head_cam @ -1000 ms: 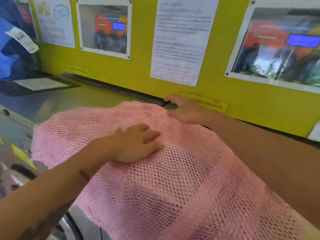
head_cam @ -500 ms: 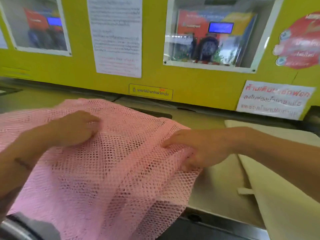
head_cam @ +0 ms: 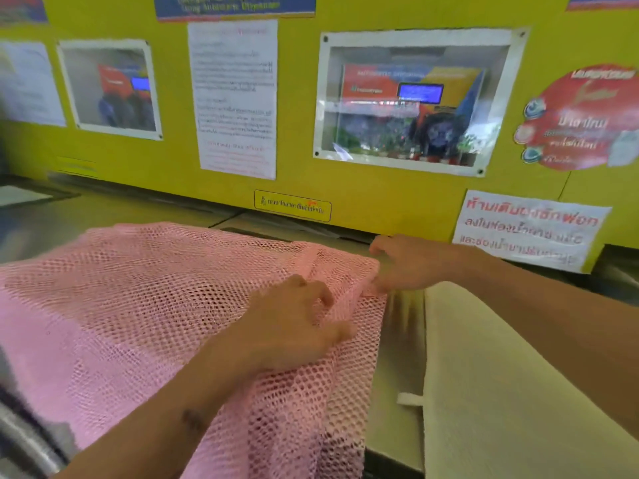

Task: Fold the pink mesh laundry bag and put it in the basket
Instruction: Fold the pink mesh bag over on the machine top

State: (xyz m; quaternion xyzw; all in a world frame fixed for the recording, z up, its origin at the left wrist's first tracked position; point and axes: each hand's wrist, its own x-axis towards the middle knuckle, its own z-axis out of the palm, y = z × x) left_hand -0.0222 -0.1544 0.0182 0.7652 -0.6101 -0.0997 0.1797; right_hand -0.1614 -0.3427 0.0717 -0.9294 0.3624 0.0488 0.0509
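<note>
Pink mesh bag (head_cam: 138,305) spread on the counter (head_cam: 394,392) — left hand (head_cam: 294,326) flat on it, right hand (head_cam: 404,267) pinching its corner.

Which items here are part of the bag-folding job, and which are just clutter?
In the job:
- pink mesh laundry bag, spread on the machine top
- left hand, pressing on the bag
- right hand, at the bag's far right corner
- basket: not in view

Just lying about:
- cream cloth, right of the bag
- notices and posters on the yellow wall
</note>
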